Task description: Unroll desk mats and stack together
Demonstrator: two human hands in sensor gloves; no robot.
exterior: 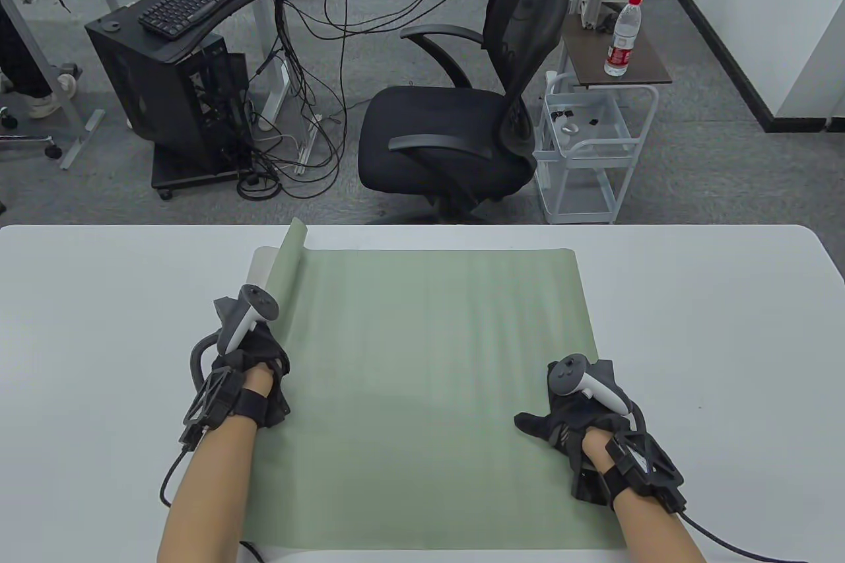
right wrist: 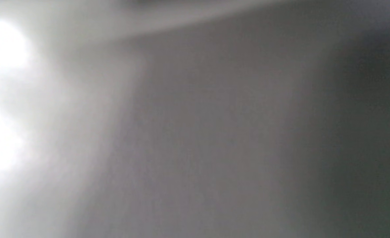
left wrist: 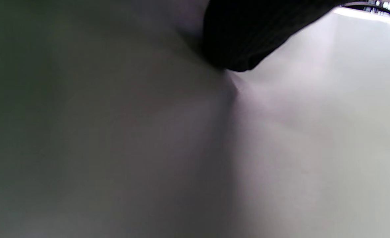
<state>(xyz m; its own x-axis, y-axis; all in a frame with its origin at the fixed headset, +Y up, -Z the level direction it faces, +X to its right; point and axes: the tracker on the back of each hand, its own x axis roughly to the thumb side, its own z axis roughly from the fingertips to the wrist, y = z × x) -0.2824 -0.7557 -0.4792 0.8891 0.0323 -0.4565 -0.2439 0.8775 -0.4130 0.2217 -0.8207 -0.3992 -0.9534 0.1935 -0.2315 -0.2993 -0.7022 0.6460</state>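
Mat [exterior: 429, 378] green, nearly flat on table [exterior: 726, 325]; last curl lies just beyond left hand [exterior: 247, 378] fingers, grip unclear. Right hand [exterior: 574, 418] presses opposite edge, fingers spread. Step: unrolling. Next, probably: flatten curl.

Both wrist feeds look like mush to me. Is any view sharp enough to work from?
Table view: sharp, evenly lit, green mat and both hands clear. Left wrist view: blurred, too close, only a dark glove edge readable. Right wrist view: fully out of focus, glare blown out at its left edge.
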